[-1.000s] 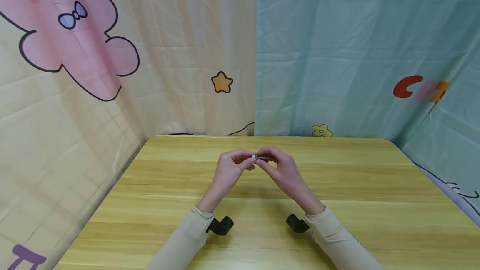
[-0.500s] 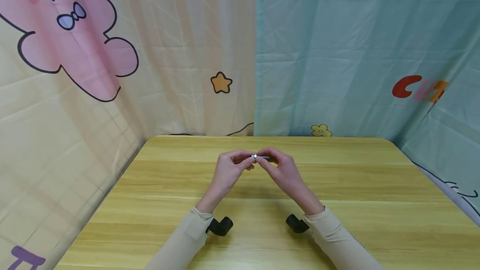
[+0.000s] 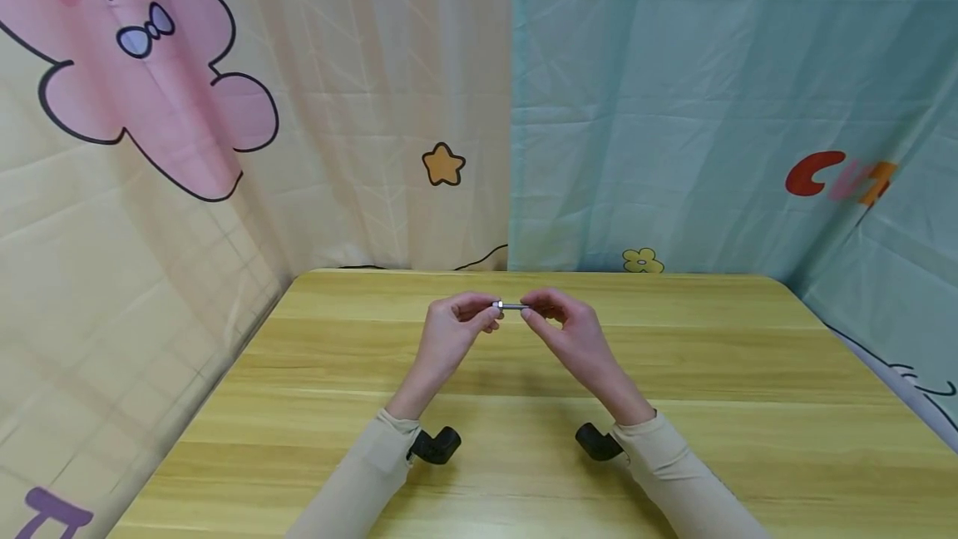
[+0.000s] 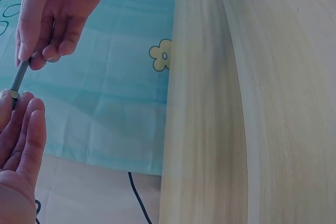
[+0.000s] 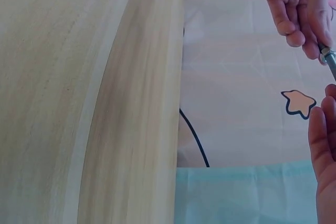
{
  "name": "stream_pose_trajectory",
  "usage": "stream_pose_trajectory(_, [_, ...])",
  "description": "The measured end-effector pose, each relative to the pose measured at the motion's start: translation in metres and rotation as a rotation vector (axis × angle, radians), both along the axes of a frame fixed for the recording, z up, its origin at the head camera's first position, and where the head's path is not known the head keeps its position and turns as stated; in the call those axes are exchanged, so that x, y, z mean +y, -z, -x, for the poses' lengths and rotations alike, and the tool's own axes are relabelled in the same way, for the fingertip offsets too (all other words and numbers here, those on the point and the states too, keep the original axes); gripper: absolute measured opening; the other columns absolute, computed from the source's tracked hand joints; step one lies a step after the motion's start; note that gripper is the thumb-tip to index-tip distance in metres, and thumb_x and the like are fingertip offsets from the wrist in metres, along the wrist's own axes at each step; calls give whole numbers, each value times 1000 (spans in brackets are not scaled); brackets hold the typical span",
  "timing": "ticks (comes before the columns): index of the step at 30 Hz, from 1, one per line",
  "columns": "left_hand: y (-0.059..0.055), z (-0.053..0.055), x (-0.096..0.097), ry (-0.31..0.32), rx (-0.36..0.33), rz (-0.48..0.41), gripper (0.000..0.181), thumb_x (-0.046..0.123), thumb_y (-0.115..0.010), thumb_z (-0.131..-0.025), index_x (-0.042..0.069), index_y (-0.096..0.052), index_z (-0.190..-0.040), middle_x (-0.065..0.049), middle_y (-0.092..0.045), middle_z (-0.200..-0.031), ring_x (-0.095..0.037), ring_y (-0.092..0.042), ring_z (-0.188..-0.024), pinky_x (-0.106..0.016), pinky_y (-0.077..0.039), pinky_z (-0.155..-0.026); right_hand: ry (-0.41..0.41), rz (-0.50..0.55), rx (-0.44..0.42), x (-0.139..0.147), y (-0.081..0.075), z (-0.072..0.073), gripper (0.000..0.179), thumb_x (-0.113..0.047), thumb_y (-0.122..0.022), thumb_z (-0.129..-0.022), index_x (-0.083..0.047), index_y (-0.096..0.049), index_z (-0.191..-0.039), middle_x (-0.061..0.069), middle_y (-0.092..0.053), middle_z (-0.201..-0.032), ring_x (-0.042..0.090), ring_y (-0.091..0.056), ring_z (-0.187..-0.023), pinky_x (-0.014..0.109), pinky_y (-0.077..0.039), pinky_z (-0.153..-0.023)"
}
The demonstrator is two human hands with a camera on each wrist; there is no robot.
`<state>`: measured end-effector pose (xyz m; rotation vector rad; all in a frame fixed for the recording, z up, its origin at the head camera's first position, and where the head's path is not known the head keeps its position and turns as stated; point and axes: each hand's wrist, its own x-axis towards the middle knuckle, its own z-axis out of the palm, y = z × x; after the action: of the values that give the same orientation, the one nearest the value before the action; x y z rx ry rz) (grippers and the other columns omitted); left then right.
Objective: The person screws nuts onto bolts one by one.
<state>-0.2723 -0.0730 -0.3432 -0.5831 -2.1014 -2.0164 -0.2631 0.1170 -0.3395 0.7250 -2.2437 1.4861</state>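
Note:
A metal bolt (image 3: 513, 306) with a threaded shank lies level between both hands, above the table. A shiny hex nut (image 4: 14, 94) sits round its left end, with a short dark bit of the bolt showing beyond it. My left hand (image 3: 451, 324) pinches the bolt at this nut end, thumb against the fingers. At the other end, my right hand (image 3: 566, 329) pinches the shank between thumb and forefinger, and its fingertips hide that tip. Bare thread shows between the two hands in the left wrist view.
The wood-grain table (image 3: 359, 356) spreads under both hands. Printed curtains (image 3: 636, 106) hang behind its far edge and along the sides. A black wrist mount (image 3: 437, 445) juts from the left sleeve, and another black mount (image 3: 597, 442) from the right one.
The hands, earlier almost touching at the bolt, have moved apart, left hand leftward and right hand rightward. More of the shank now shows between them, and both hands are slightly higher in view.

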Motion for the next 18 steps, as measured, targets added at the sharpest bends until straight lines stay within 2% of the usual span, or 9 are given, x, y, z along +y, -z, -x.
stream_pose_trajectory(6, [1,1,-1,-7,-23,15,15,-3,-67,-91,-11,-69,-103,-22,-71,-92,-39,-68,-82,-34,-58,-72,4,-3,-10,0,1,2,13,-3,-65,-95,6,-67,-104,13,-68,-98,25,-65,-91,42,-53,-86])
stream_pose_trajectory(12, [2,3,-2,3,-58,37,14,-2,-66,-92,-11,-69,-103,-24,-71,-91,-40,-67,-81,-38,-58,-74,6,12,-51,-2,2,1,11,-2,-65,-94,6,-67,-102,15,-68,-95,26,-64,-88,44,-53,-84])
stream_pose_trajectory(18, [25,24,-4,-5,-84,47,15,3,-69,-91,-6,-71,-103,-19,-72,-90,-30,-68,-77,-35,-58,-73,9,5,-80,4,30,27,12,-14,-68,-94,-4,-70,-102,7,-69,-96,21,-65,-89,42,-53,-84])
